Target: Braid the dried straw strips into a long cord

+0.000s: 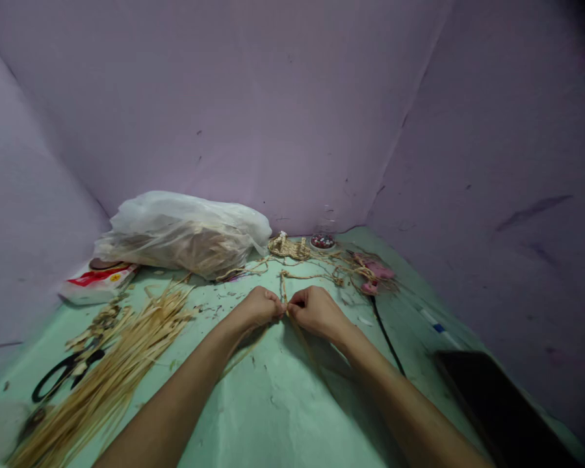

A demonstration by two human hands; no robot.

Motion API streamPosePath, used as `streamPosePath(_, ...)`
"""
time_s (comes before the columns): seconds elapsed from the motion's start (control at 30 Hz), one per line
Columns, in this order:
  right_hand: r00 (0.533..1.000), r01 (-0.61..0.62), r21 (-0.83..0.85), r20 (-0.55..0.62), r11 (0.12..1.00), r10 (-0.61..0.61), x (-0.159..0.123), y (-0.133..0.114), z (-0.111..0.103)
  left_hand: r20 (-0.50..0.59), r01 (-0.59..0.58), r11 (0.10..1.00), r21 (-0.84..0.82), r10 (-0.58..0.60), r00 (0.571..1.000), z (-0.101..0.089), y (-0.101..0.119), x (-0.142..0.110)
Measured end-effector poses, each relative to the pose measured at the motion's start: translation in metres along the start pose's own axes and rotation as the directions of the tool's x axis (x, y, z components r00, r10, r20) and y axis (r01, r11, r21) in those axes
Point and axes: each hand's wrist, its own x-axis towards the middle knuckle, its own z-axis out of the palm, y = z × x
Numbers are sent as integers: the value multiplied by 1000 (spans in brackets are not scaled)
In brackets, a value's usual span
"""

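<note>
Hands: the left hand (262, 305) and the right hand (316, 311) met near the middle of the surface, fingertips pinched close together, each with thumb and fingers closed on the cord.
Cord: a thin, tan, twisted fibre cord (283, 286) stood out beyond the fingertips, away from the person; loose pale strands trailed back below both hands.
Open room: the widest visible stretch of the pale green, painted surface (273, 416) lay between the forearms; a narrower strip ran between the left forearm and the long bundle of flat, straw-coloured strips (141, 344).
Far edge: a bulging, translucent white plastic bag (190, 237), a small woven straw piece (288, 247) and a clear container of red and white beads (322, 242) lined the purple wall (283, 117).
Right edge: a flat, black rectangular object (502, 406) lay near the wall, its near end cut off by the frame.
Hidden: the fingers covered the gripped part of the cord; strips overlapped the black-handled scissors (53, 378).
Hard to make out: the bag's brownish contents, and a pink object (379, 272) among tangled cords.
</note>
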Motion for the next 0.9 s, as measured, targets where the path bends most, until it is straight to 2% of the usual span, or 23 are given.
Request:
streamPosePath(0.07, 999, -11, -105, -35, 994, 7, -4, -6, -6, -15, -40, 999, 5, 40, 999, 2, -1, 1)
streamPosePath(0.17, 998, -59, -176, -43, 983, 52, -8, -14, -10, -49, -24, 1000, -2, 24, 998, 7, -1, -2)
streamPosePath(0.33, 997, 13, -368, -63, 930, -39, -21, -31, -2, -114, 91, 990, -105, -103, 988, 12, 4, -9)
streamPosePath(0.47, 998, 64, -439, 17, 896, -63, -31, -46, 8, -103, 187, 957, -220, -213, 972, 11, 3, -10)
streamPosePath(0.73, 987, 144, -479, 128, 866, -93, -33, -51, 16, -60, 116, 971, -207, -131, 990, 4, -5, -8)
streamPosePath(0.83, 984, 157, -451, 144, 879, -102, -33, -50, 8, -18, 67, 975, -210, -72, 997, 0, -8, -6)
streamPosePath(0.9, 980, 170, -368, 159, 914, -118, -31, -44, -6, -2, 57, 974, -220, -59, 998, -3, -8, -6)
